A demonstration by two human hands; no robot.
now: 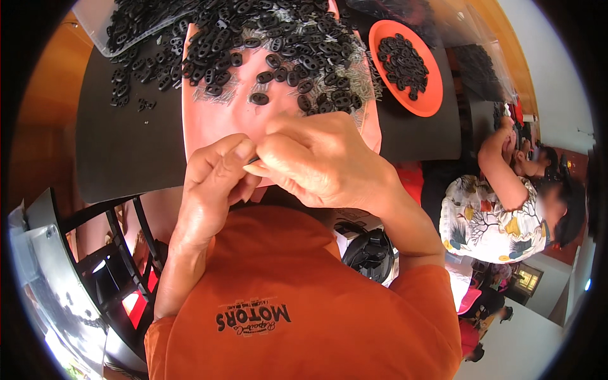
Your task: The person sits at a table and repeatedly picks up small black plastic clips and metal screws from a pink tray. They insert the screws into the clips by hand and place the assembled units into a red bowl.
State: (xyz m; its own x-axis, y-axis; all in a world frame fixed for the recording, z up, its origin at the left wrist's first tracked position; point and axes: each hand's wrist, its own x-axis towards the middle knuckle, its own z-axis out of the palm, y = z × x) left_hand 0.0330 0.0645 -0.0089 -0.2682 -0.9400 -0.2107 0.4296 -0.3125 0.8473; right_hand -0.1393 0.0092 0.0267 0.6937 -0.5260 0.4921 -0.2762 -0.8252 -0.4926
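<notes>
In front of my chest, my left hand [212,177] and my right hand [329,161] meet, both closed in a pinch. Between the fingertips shows a sliver of a small black piece [253,160]; the fingers hide the rest of it. Just beyond my hands, a pink cloth [212,126] lies over the black table [120,149]. Heaped on the cloth are many oval black plastic cord locks [259,99] with two holes each. Small silvery pieces [218,95] that look like springs are scattered among them.
An orange-red plate [425,104] of black pieces stands at the right. A clear plastic bin [109,49] holds more at the far left. A black chair [117,228] is at the lower left. Another person [494,221] in a patterned shirt sits at the right.
</notes>
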